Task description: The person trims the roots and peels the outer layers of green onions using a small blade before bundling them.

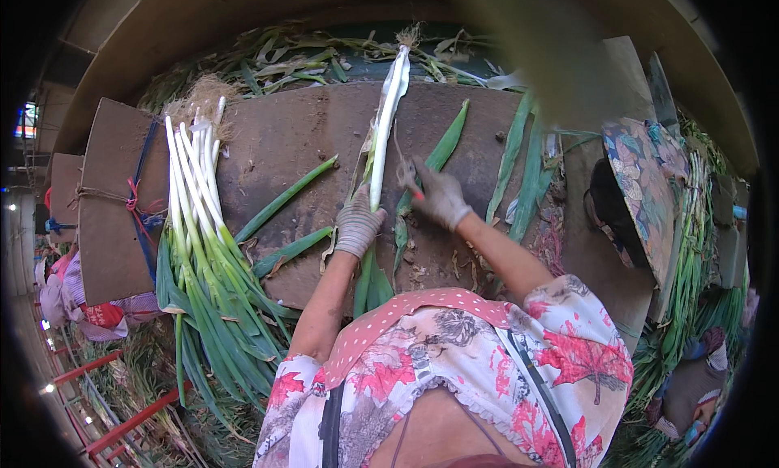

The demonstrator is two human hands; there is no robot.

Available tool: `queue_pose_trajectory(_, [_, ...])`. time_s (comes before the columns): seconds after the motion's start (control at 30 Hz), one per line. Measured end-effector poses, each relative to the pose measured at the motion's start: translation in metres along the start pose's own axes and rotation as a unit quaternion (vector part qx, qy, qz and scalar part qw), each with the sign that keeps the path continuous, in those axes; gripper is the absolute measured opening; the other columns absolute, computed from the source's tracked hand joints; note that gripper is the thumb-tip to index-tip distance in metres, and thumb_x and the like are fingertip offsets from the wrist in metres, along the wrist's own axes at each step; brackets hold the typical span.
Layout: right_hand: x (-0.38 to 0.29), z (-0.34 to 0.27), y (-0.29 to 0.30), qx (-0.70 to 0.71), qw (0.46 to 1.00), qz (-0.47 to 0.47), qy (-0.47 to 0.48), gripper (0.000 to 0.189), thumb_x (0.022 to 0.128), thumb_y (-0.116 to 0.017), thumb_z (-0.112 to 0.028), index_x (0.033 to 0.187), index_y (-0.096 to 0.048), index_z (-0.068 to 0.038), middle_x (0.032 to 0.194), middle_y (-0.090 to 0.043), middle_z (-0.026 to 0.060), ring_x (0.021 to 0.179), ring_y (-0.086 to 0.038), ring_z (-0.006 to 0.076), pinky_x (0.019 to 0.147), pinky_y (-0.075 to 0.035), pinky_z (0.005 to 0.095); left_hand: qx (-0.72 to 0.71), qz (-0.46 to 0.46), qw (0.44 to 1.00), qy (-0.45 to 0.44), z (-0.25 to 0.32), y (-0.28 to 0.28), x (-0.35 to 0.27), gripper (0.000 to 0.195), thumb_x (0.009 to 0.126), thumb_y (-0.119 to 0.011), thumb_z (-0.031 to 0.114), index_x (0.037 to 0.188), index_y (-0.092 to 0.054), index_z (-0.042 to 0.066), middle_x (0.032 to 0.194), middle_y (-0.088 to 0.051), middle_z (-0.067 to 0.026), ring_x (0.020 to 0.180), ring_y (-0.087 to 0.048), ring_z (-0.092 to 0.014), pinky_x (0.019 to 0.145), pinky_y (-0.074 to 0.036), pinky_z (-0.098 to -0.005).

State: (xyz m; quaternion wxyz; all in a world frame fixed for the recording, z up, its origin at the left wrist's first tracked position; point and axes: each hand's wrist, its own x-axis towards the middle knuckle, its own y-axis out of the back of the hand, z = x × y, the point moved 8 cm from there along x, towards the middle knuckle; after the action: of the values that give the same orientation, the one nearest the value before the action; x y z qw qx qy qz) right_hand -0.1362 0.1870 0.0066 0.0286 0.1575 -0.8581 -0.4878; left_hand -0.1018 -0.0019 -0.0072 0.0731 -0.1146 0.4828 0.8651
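My left hand (358,226), in a striped knit glove, grips a large green onion (382,133) around its lower white stalk. The stalk lies lengthwise on the brown board (286,133), its roots pointing away past the far edge. A pale, loosened outer layer hangs along the shaft. Just right of it, my gloved right hand (443,195) has its fingers closed on a thin, dry strip of skin (400,158). A small orange-red spot shows at those fingers; what it is I cannot tell. Loose green leaves (449,136) lie beneath and beside this hand.
At the left lies a bunch of peeled green onions (204,182), leaves drooping over the near edge. Leaf waste (292,60) piles beyond the board. A floral-covered panel (639,182) and more onions (684,267) are on the right. A blurred object (548,48) blocks the upper right.
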Motion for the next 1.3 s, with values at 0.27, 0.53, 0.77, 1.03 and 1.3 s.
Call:
queue_pose_trajectory(0.27, [0.051,0.053,0.071,0.425,0.893,0.125,-0.082,0.078,0.082,-0.071,-0.044,0.139,-0.039,-0.001,0.12,-0.057,0.0201,0.112,-0.056,0.0304,0.089,-0.05,0.04,-0.245,-0.076,0.963,-0.083,-0.006,0.059,-0.087,0.068,0.076,-0.071,0.015,0.138,-0.046,0.004,0.113,-0.062,-0.013,0.095,-0.063,-0.023,0.089,-0.049,-0.0345])
queue_pose_trajectory(0.53, [0.135,0.038,0.028,0.537,0.819,-0.2,0.035,0.043,0.087,-0.071,-0.03,0.12,-0.059,-0.006,0.089,-0.061,0.0024,0.085,-0.059,0.0144,0.08,-0.049,0.0289,-0.534,-0.222,0.798,0.167,-0.044,0.063,-0.181,0.064,0.079,-0.07,0.015,0.136,-0.045,0.001,0.092,-0.06,-0.0046,0.073,-0.062,-0.014,0.067,-0.053,-0.0281])
queue_pose_trajectory(0.77, [0.225,0.154,0.143,0.161,0.983,0.067,-0.059,0.044,0.088,-0.06,-0.043,0.111,-0.065,-0.006,0.102,-0.068,0.0121,0.096,-0.063,0.0236,0.086,-0.049,0.0359,-0.433,-0.132,0.863,0.223,-0.108,0.145,-0.273,0.058,0.08,-0.071,0.021,0.131,-0.052,0.002,0.095,-0.061,-0.0055,0.072,-0.061,-0.011,0.063,-0.051,-0.0273])
queue_pose_trajectory(1.03, [0.111,0.13,0.201,-0.061,0.935,0.349,0.027,0.073,0.086,-0.066,-0.044,0.136,-0.043,0.004,0.131,-0.052,0.0263,0.123,-0.049,0.041,0.101,-0.039,0.0488,0.306,0.179,0.93,0.099,-0.156,0.317,-0.212,0.075,0.077,-0.074,0.019,0.142,-0.042,0.004,0.123,-0.058,-0.0162,0.11,-0.059,-0.028,0.097,-0.048,-0.0367])
queue_pose_trajectory(1.3, [-0.079,0.056,-0.019,-0.105,0.991,0.058,-0.057,0.096,0.073,-0.075,-0.048,0.145,-0.034,0.0,0.147,-0.037,0.0232,0.138,-0.032,0.0384,0.113,-0.026,0.048,0.267,0.096,0.959,-0.025,-0.172,0.127,-0.045,0.104,0.056,-0.086,0.041,0.141,-0.039,0.005,0.138,-0.046,-0.0219,0.133,-0.041,-0.035,0.115,-0.025,-0.0486])
